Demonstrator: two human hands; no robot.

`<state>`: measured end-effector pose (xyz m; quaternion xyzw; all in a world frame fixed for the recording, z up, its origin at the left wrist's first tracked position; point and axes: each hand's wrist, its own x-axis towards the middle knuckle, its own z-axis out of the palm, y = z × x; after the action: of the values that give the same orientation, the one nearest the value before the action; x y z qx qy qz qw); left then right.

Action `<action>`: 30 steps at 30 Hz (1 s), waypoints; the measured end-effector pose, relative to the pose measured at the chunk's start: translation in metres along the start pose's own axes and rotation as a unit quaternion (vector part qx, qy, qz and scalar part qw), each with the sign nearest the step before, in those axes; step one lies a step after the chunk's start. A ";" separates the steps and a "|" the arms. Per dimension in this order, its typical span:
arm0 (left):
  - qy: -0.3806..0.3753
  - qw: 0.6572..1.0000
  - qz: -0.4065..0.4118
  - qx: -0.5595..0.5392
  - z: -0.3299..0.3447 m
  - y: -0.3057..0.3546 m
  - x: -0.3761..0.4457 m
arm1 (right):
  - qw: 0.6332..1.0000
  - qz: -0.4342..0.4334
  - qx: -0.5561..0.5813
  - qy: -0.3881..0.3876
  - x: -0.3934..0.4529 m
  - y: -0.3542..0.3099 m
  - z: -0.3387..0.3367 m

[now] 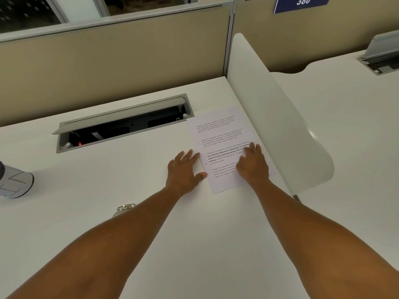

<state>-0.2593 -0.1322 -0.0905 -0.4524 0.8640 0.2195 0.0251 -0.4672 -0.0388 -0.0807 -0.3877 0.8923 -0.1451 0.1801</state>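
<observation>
A white sheet of paper (220, 134) printed with several short paragraphs lies flat on the white desk (194, 244), close to the side divider. My right hand (252, 165) rests palm down on the sheet's lower right part, fingers straight, covering some of the text. My left hand (183, 169) lies flat on the desk beside the sheet's left edge, its fingertips and thumb touching that edge. Both forearms reach in from the bottom of the view.
An open cable tray (123, 126) with a raised grey lid is set into the desk at the back left. A white curved divider (269, 108) stands right of the paper. A small metal clip (125, 208) and a white object (15, 184) lie at the left.
</observation>
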 end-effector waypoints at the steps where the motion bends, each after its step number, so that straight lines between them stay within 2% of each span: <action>1: 0.002 1.000 -0.005 -0.003 -0.001 -0.001 -0.002 | 1.000 -0.005 0.003 0.000 -0.002 -0.003 0.000; 19: 0.083 0.994 -0.073 -0.004 -0.057 -0.050 -0.086 | 0.982 -0.182 -0.028 0.034 -0.086 -0.091 0.003; 30: 0.105 0.985 -0.134 -0.029 -0.074 -0.105 -0.152 | 0.971 -0.234 -0.052 0.021 -0.127 -0.130 0.026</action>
<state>-0.0749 -0.0966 -0.0248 -0.5853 0.7867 0.1899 -0.0497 -0.2921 -0.0327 -0.0256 -0.5912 0.7869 -0.1444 0.1021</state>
